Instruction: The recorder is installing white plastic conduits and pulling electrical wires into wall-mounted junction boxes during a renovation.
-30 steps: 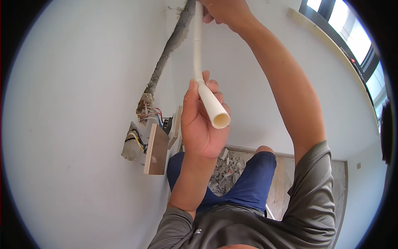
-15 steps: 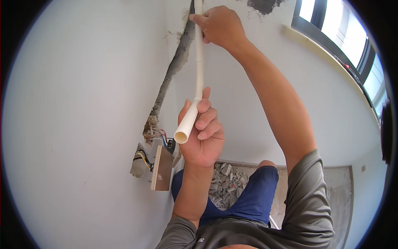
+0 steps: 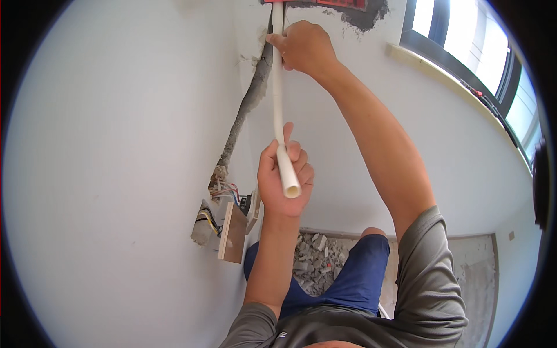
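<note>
A white plastic conduit pipe [image 3: 277, 93] runs down from a red box [image 3: 342, 2] at the top of the view. Its lower part bends, and the open end faces me. My left hand [image 3: 284, 174] is wrapped round the pipe near that bend, with the palm up and the index finger pointing upward along it. Higher up, my right hand [image 3: 304, 49] pinches the same pipe between thumb and fingers. Behind and left of the pipe, a rough groove [image 3: 246, 104] is cut into the white wall.
Coloured wires [image 3: 227, 188] stick out of the groove's lower end, beside switch plates [image 3: 233, 233] hanging off the wall. Grey rubble [image 3: 316, 261] lies on the floor between my legs. At upper right, a window [image 3: 464, 40] has a sill [image 3: 429, 64] with tools on it.
The pipe's open lower end has swung to the right, and my left hand has turned with it. My view has shifted upward, bringing the red box into sight. My right hand keeps its hold.
</note>
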Motion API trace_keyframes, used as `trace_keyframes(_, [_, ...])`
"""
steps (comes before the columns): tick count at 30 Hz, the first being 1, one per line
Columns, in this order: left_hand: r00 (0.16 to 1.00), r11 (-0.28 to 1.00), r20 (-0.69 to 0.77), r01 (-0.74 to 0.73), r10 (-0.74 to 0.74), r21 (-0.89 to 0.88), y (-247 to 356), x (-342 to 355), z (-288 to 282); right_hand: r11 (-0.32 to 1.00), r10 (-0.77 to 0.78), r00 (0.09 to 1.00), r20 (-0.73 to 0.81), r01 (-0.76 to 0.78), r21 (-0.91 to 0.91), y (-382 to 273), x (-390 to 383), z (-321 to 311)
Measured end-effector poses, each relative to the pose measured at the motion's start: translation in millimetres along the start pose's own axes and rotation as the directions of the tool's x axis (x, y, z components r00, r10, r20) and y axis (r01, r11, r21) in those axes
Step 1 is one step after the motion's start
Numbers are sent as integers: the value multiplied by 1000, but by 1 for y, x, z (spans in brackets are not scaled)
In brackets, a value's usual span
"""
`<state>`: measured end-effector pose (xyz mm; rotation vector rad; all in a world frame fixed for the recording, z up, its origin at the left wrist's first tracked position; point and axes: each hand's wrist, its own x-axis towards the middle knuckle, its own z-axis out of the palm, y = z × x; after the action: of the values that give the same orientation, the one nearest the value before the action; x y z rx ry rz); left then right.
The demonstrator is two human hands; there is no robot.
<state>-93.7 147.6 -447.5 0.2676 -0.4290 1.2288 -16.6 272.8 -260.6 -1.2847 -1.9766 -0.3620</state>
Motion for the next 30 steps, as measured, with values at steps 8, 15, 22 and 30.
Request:
trace_keyframes(8, [948,950,-202,-194,246,243,-3,33,28,992,116,989,90,-119,31,-8,1,-21])
trace_keyframes(15, [998,999,69,9,-6,-34,0,53,2,995,54,998,-28,-56,-78,-4,1,-18])
trace_keyframes(22, [991,986,21,-132,130,105,14,67,-6,993,88,996,9,-87,-79,-14,1,-18])
trace_keyframes(30, [980,985,-104,-168,170,33,9,64,-6,995,64,998,-13,-64,-70,-17,0,-18])
